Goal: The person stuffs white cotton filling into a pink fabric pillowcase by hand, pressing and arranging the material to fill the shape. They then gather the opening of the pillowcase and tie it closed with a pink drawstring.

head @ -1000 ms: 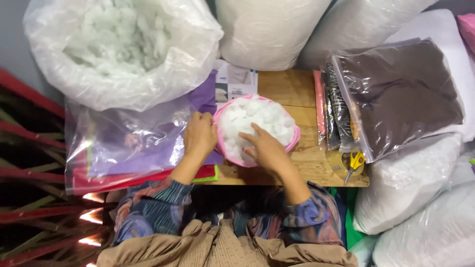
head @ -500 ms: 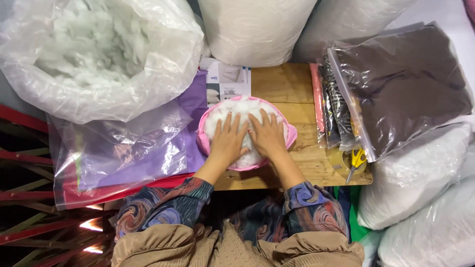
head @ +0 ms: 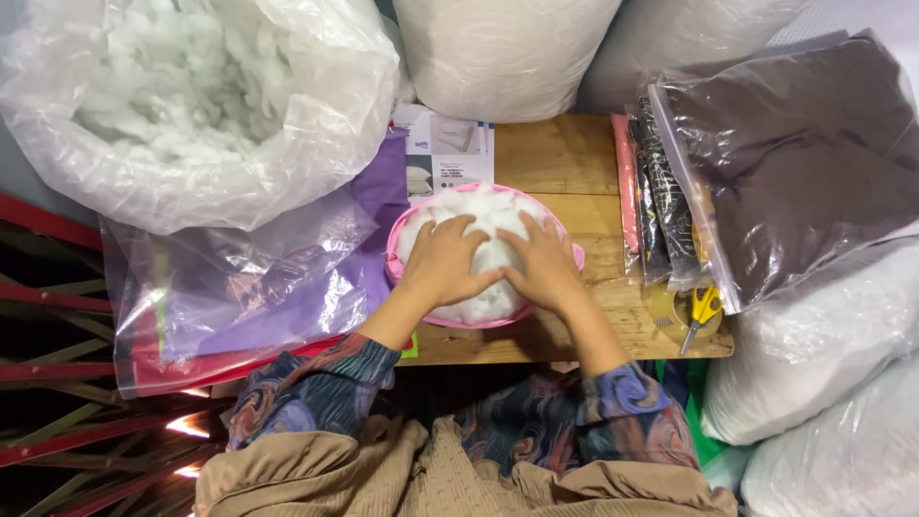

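White stuffing (head: 488, 287) fills a pink cover (head: 571, 257) on the wooden counter (head: 565, 153). The left hand (head: 442, 263) and right hand (head: 544, 266) lie flat on it, fingers spread, pinching nothing.

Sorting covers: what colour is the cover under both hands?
Pink cover, filled with white stuffing; seen in the head view.

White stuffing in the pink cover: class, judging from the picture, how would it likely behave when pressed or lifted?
The white stuffing looks fluffy and loose, so it probably squashes under the left hand and right hand lying flat on it. It likely weighs little for its bulk. Lifted, tufts might pull apart, while the pink cover seems soft and floppy.
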